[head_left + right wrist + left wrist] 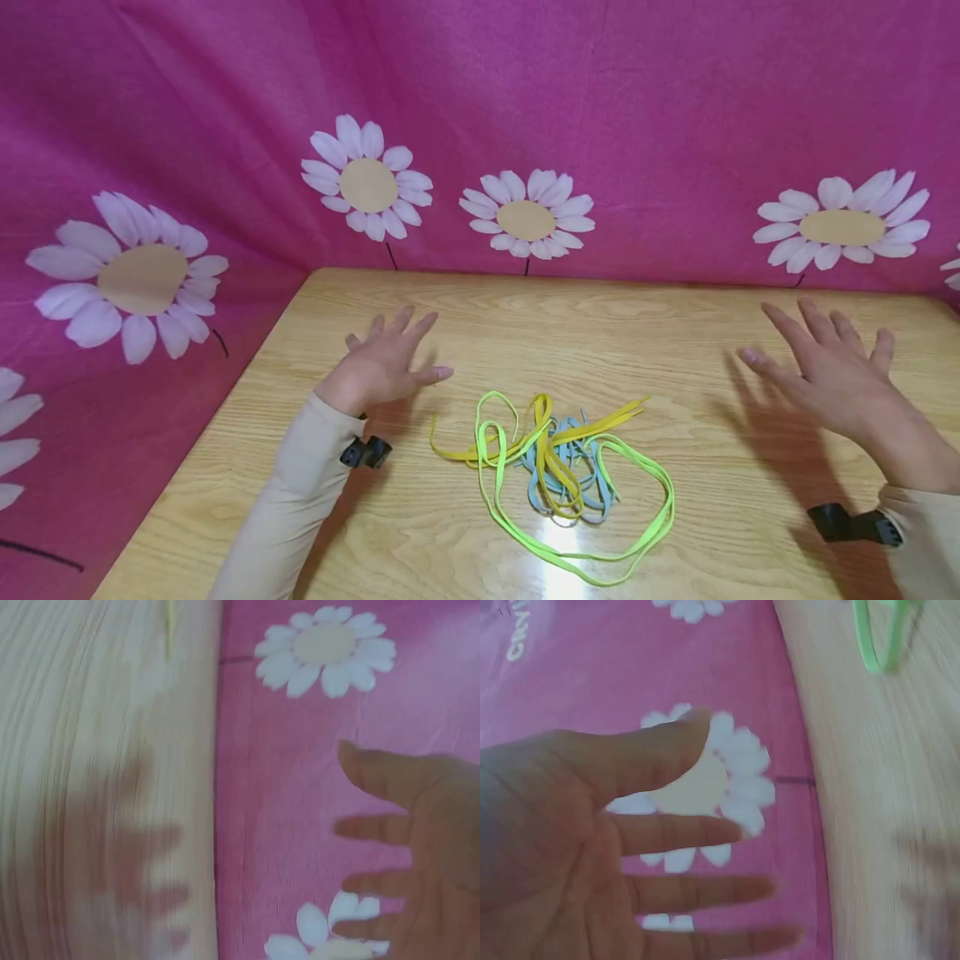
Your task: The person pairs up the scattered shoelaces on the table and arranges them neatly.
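A loose tangle of flat laces lies on the table between the two hands. A bright green lace (517, 543) loops widest, around the front of the pile. Across the top runs a yellow lace (600, 423), and a blue-grey lace (597, 505) is bunched underneath, partly hidden. My left hand (384, 364) hovers to the left of the pile with fingers spread, holding nothing. Off to the right, my right hand (836, 375) is also raised with spread fingers and touches nothing. In the left wrist view a bit of the green lace (885, 645) shows at the top.
The laces lie on a wood-grain table (660, 333). A pink cloth (645, 108) printed with white daisies hangs behind it and along the left side. Each wrist wears a black strap, such as the left wrist's strap (366, 452).
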The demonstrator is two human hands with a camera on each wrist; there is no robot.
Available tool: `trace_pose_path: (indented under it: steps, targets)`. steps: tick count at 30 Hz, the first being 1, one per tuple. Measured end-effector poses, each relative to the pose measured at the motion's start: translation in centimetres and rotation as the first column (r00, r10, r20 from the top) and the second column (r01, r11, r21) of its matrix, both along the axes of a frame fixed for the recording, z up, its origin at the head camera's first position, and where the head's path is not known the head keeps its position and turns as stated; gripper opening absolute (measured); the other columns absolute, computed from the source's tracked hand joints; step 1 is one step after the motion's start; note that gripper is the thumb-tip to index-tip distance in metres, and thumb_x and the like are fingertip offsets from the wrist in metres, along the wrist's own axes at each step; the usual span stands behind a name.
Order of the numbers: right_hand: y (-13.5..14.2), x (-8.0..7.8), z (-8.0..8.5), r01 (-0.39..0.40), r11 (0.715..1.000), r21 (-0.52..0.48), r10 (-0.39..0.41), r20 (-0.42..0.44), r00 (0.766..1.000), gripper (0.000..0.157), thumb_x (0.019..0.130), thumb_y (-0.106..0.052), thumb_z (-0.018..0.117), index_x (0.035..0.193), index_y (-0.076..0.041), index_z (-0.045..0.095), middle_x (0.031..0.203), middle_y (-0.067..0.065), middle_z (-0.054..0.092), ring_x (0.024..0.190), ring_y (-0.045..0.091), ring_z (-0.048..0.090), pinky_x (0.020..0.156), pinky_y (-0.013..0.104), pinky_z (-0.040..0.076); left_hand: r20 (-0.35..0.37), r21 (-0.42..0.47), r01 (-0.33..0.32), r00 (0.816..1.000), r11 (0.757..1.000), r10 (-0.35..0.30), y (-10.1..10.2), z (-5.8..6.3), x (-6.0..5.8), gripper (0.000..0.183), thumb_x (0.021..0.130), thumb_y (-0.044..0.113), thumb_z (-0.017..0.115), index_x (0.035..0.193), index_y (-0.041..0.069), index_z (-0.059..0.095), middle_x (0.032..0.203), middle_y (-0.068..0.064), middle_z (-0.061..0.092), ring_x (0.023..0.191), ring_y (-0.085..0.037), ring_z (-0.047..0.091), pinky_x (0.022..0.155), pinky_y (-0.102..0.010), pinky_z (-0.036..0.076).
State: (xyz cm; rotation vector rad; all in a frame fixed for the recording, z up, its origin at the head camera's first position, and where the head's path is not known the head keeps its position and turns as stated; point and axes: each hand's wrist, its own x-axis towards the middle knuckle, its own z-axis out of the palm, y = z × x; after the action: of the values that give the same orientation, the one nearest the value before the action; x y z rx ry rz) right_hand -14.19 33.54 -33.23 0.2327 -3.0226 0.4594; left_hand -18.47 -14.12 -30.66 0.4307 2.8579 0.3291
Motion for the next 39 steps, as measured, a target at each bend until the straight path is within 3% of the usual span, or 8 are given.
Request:
trace_pose_path:
  steps: [5,10,14,17,22,27,34,39]
  targets:
    - [-1.6,-0.1,0.0,-0.204,0.970,-0.129,0.187,-0.132,0.973,0.052,0.089,-0.024,0.070,0.133,-0.003,0.050,0.148,0.033,0.025,0.127,0.060,0.027,0.095,0.073,0.022,-0.061,0.110,0.165,0.985,0.980,-0.159,1.6,0.1,0.7,0.047,0.094,0.033,0.064,0.131,0.005,0.057,0.119,-0.014,0.064,0.106,-0.027,0.061,0.090,-0.043,0.048]
    - [-3.5,0.0,-0.2,-0.317,0.944,-0.092,0.292,-0.212,0.933,0.040,0.082,-0.011,0.076,0.118,-0.006,0.061,0.132,0.023,0.048,0.116,0.047,0.048,0.088,0.061,0.038,-0.130,0.142,0.287,0.954,0.947,-0.270,3.4,-0.4,1.4,0.020,0.090,0.018,0.070,0.106,0.007,0.069,0.085,-0.002,0.066,0.072,-0.013,0.058,0.066,-0.029,0.049]
    - [-4.9,0.1,-0.9,-0.400,0.917,-0.010,0.382,-0.277,0.882,0.032,0.074,-0.001,0.079,0.103,-0.008,0.067,0.104,0.007,0.064,0.091,0.024,0.062,0.073,0.043,0.049,-0.121,0.138,0.356,0.932,0.924,-0.341,4.5,-1.4,1.8,0.008,0.089,0.016,0.071,0.094,0.010,0.071,0.077,0.003,0.062,0.067,-0.010,0.053,0.062,-0.026,0.046]
    - [-6.1,0.2,-1.5,-0.460,0.888,-0.007,0.441,-0.272,0.855,0.027,0.072,0.003,0.079,0.092,-0.011,0.067,0.085,-0.007,0.062,0.074,0.008,0.058,0.061,0.031,0.049,-0.084,0.119,0.397,0.917,0.910,-0.389,5.2,-2.0,2.2,0.008,0.089,0.021,0.071,0.088,0.013,0.071,0.074,0.005,0.060,0.066,-0.010,0.052,0.061,-0.026,0.045]
    - [-8.2,0.6,-2.4,-0.539,0.837,-0.096,0.523,-0.151,0.839,0.017,0.079,-0.001,0.076,0.081,-0.014,0.066,0.071,-0.017,0.052,0.063,-0.004,0.045,0.053,0.022,0.042,-0.022,0.132,0.476,0.879,0.870,-0.477,6.0,-2.8,2.7,0.015,0.085,0.027,0.075,0.077,0.017,0.069,0.067,0.008,0.055,0.062,-0.008,0.048,0.058,-0.024,0.041]
    - [-9.4,1.1,-2.7,-0.538,0.823,-0.181,0.552,0.037,0.833,0.010,0.086,-0.012,0.073,0.081,-0.019,0.067,0.070,-0.017,0.055,0.061,-0.004,0.043,0.054,0.021,0.041,0.008,0.115,0.514,0.855,0.850,-0.519,6.7,-3.5,3.0,0.022,0.077,0.030,0.082,0.068,0.019,0.065,0.063,0.011,0.051,0.060,-0.005,0.044,0.056,-0.020,0.037]
    - [-9.8,1.4,-3.0,-0.562,0.797,-0.221,0.599,0.170,0.783,0.009,0.085,-0.012,0.073,0.085,-0.018,0.066,0.073,-0.017,0.053,0.065,-0.002,0.045,0.058,0.022,0.042,0.003,0.058,0.533,0.845,0.844,-0.534,6.8,-3.5,3.2,0.024,0.074,0.025,0.085,0.064,0.018,0.064,0.062,0.013,0.052,0.060,-0.003,0.047,0.056,-0.019,0.040]
    - [-9.9,1.3,-3.1,-0.564,0.801,-0.204,0.596,0.175,0.783,0.017,0.084,-0.004,0.069,0.081,-0.019,0.062,0.071,-0.017,0.050,0.064,-0.001,0.043,0.056,0.021,0.040,0.034,0.045,0.514,0.856,0.857,-0.516,6.6,-3.6,3.2,0.024,0.075,0.016,0.084,0.063,0.017,0.063,0.062,0.012,0.053,0.061,-0.005,0.048,0.057,-0.020,0.040]
